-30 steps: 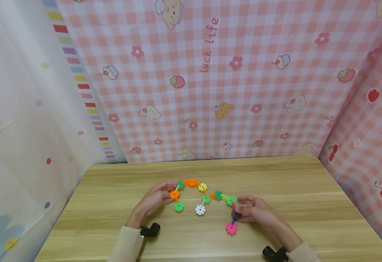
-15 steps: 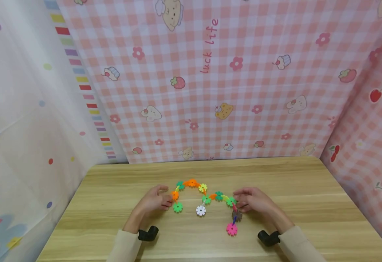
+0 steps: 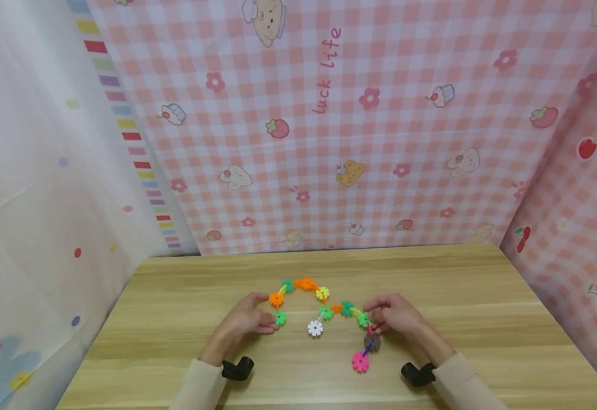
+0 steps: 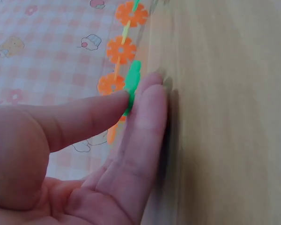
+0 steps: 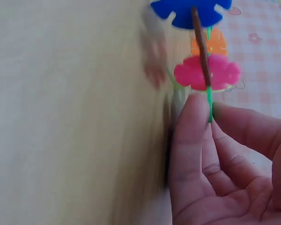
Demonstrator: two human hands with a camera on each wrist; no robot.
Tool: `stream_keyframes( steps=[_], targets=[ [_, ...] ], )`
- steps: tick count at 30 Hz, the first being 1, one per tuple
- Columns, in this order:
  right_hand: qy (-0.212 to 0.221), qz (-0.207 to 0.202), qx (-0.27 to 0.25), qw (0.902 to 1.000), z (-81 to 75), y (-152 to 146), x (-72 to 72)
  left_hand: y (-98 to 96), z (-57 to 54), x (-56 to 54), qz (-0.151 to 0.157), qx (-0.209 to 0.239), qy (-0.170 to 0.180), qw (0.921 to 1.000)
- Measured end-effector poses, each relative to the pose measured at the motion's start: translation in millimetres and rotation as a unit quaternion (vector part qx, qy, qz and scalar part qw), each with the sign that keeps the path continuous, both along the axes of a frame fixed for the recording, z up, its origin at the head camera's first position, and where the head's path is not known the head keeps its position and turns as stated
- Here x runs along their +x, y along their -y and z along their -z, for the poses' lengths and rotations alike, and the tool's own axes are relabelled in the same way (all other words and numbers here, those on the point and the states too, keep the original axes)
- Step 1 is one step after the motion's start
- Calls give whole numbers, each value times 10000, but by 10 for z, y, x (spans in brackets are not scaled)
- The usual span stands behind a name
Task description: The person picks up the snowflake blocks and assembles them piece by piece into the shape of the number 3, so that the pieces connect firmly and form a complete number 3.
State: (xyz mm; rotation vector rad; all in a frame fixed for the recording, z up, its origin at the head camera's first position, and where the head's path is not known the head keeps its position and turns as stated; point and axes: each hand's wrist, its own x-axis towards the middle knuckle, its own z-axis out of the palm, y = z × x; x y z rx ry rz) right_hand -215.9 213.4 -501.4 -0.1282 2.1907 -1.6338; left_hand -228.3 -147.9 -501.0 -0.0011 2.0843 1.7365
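A chain of interlocking snowflake discs curves across the middle of the table in the head view. My left hand (image 3: 249, 316) pinches the green disc (image 4: 132, 82) at the chain's left end between thumb and fingers, below an orange disc (image 3: 276, 299). Toward the other end, my right hand (image 3: 396, 314) grips a green disc (image 5: 210, 101), seen edge-on in the right wrist view. Beyond it follow a pink-red disc (image 5: 208, 72), a brown disc (image 3: 372, 342), a blue disc (image 5: 192, 11) and a bright pink disc (image 3: 360, 362). A white disc (image 3: 315, 328) hangs off the chain's middle.
The wood-grain table (image 3: 175, 307) extends around both hands. Behind it hangs a pink checked curtain (image 3: 380, 136), with a white dotted curtain (image 3: 47, 228) at left. A black wrist camera (image 3: 238, 369) is strapped to each forearm.
Left hand moved from the orange disc down to the green end disc. Right hand left the brown disc for the green one above it. The chain shifted slightly, and its pink end swung left.
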Motion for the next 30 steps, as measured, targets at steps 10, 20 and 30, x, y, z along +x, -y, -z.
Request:
stream_keyframes(
  steps=[10, 20, 30],
  targets=[
    [738, -60, -627, 9953, 54, -111, 269, -259, 41, -291, -852, 90, -331, 9958],
    [1092, 156, -1182, 9869, 121, 18, 564, -598, 142, -494, -1162, 385, -391, 9917],
    [1202, -96, -1234, 9850, 143, 75, 633, -729, 147, -568, -1253, 414, -240, 9910]
  ],
)
